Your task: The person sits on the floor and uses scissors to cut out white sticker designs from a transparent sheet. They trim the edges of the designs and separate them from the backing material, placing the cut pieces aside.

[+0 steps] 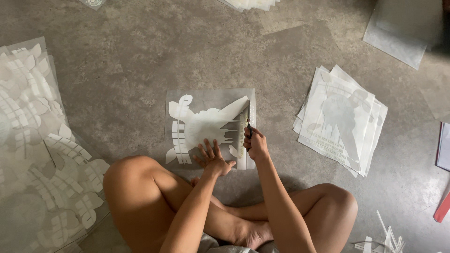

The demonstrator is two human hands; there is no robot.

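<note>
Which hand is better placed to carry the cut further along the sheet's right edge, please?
Probably the right hand: it grips the knife at that edge, while the left hand lies flat on the sheet.

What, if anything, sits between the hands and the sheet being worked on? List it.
Nothing visible does. The left hand lies flat on the transparent sheet with the white cut-out design, pressing it to the floor. The right hand grips a slim dark tool whose tip meets the sheet's right edge.
</note>
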